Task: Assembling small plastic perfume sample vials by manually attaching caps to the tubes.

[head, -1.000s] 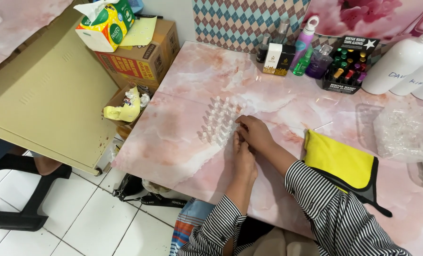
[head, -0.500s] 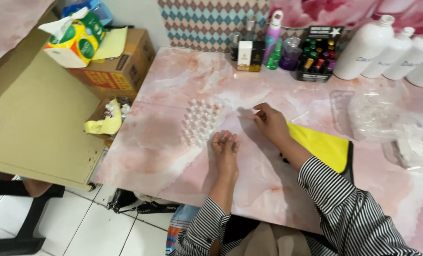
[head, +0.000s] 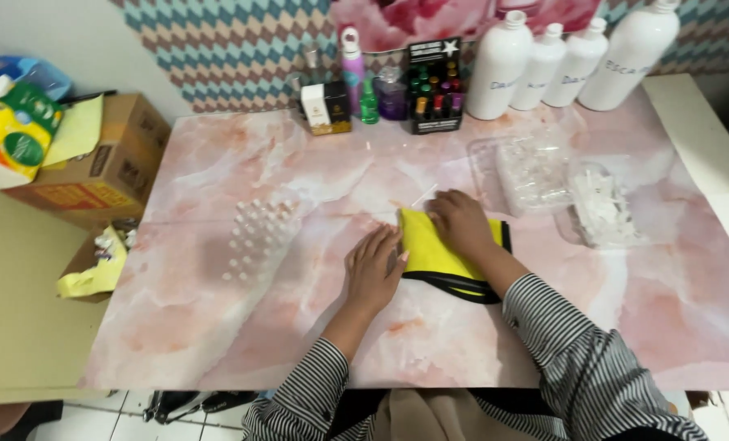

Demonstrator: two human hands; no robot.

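Note:
A yellow cloth with a black edge (head: 442, 257) lies on the pink marbled table (head: 217, 343). My right hand (head: 461, 222) rests palm down on its upper part, fingers slightly bent near the cloth's far left corner. To the left, my left hand (head: 374, 265) lies flat on the table with fingers apart, its fingertips touching the cloth's left edge. Further left, apart from both hands, a cluster of small clear vials (head: 258, 237) stands on the table.
Two clear plastic trays (head: 536, 171) (head: 601, 208) with small white parts sit right of the cloth. White bottles (head: 499, 65), a black rack of little bottles (head: 434, 90) and small boxes line the back wall. A cardboard box (head: 95, 163) and tissue pack (head: 9, 135) stand left.
Both hands left the vials and moved right. The right hand now rests on the yellow cloth, and the left hand has followed to its edge. The camera view shifted right.

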